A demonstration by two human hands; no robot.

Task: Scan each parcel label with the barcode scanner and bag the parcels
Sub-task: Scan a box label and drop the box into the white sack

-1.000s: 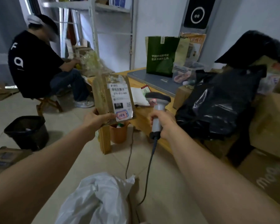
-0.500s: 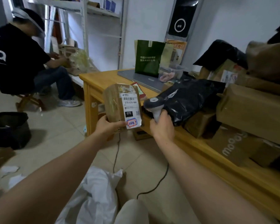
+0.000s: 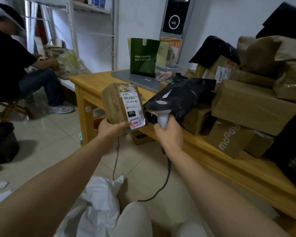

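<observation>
Centrally, a person's left hand (image 3: 112, 128) holds a small brown parcel (image 3: 115, 101) upright in the air, just in front of the near edge of a wooden surface (image 3: 92, 82). The hand grips the parcel's lower end; its thumb (image 3: 124, 124) lies across the front and the other fingers are hidden behind. A white label (image 3: 132, 108) with a barcode near the top faces the camera. Just to the right, the right hand (image 3: 169, 134) has its fingers (image 3: 158, 130) wrapped round the pale handle of a barcode scanner (image 3: 158, 108), whose dark head sits close beside the label's edge. Whether the head is aimed squarely at the barcode cannot be told. A cable (image 3: 167, 171) trails from the handle to the floor.

The parcel looks like a stiff, tape-wrapped carton, probably light, since one hand carries it easily. The glossy tape may be slippery, so a hold at the bottom corners, clear of the label, seems wise – a thumb over the barcode would spoil the scan.

A crumpled white bag (image 3: 96, 202) lies open by the person's knees – likely where the parcel goes. On the surface, well to the right, are a black mailer (image 3: 183, 96) and stacked cardboard boxes (image 3: 251, 103)
</observation>
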